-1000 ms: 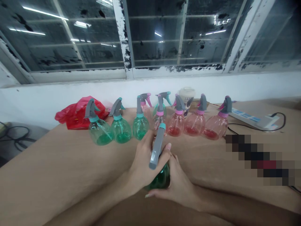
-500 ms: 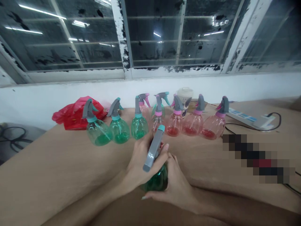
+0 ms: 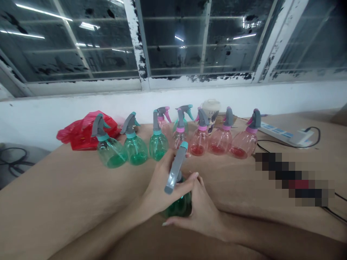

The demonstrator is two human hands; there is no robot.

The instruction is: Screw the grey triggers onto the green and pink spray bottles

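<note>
A green spray bottle point(image 3: 177, 207) with a grey trigger head and teal nozzle tip stands close in front of me. My left hand point(image 3: 159, 184) is closed around its neck, just below the grey head; part of the fingers is hidden behind it. Around the right side of the bottle's body curls my right hand point(image 3: 203, 209), its thumb at the near side. Beyond my hands, several spray bottles form a row: green ones point(image 3: 136, 150) with teal collars to the left, pink ones point(image 3: 221, 141) with pink collars to the right.
A red plastic bag point(image 3: 84, 133) lies at the back left. Behind the row stands a whitish cup point(image 3: 213, 108) with dark print. A white power strip point(image 3: 287, 133) with a black cable lies at the right, near a pixelated patch. Windows rise above the white wall.
My left thumb has straightened toward the right hand's fingertips. Both hands stay on the green bottle. The whole view has shifted slightly.
</note>
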